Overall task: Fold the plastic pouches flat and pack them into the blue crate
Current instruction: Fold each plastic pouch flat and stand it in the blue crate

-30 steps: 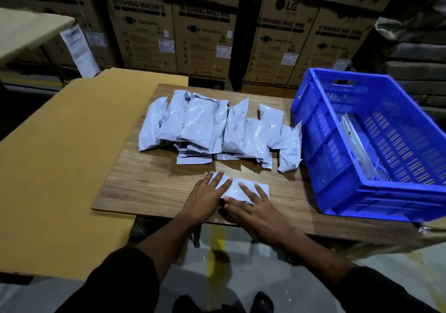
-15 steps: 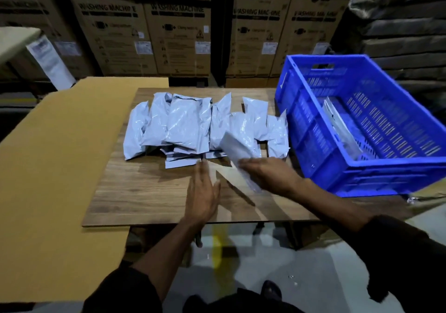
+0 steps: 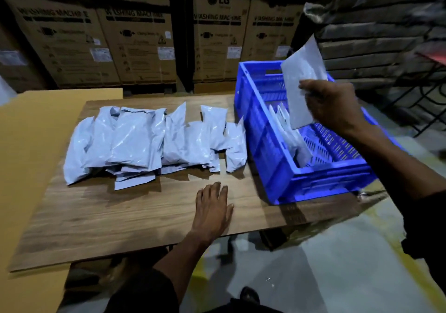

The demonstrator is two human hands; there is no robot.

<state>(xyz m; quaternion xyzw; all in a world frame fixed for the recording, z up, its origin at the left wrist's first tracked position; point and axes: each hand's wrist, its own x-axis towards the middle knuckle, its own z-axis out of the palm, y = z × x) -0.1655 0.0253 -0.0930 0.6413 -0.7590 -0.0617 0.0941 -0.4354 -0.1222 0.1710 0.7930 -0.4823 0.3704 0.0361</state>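
My right hand (image 3: 331, 105) grips a flat folded grey pouch (image 3: 301, 76) and holds it upright above the blue crate (image 3: 270, 165). Inside the crate a few folded pouches (image 3: 287, 129) lean against its left wall. A pile of several puffy grey pouches (image 3: 144, 141) lies on the wooden board (image 3: 115, 218), left of the crate. My left hand (image 3: 212, 209) rests flat on the board with straight fingers, just in front of the pile and holding nothing.
The board lies over a yellow-brown cardboard sheet (image 3: 31, 168) that spreads to the left. Stacked washing-machine cartons (image 3: 135, 37) stand behind the table. Dark stacked goods (image 3: 376, 35) fill the back right. Grey floor (image 3: 325, 269) lies below the board's near edge.
My right hand has lifted the folded pouch off the board and carried it right, over the crate. My left hand has stayed flat on the board.
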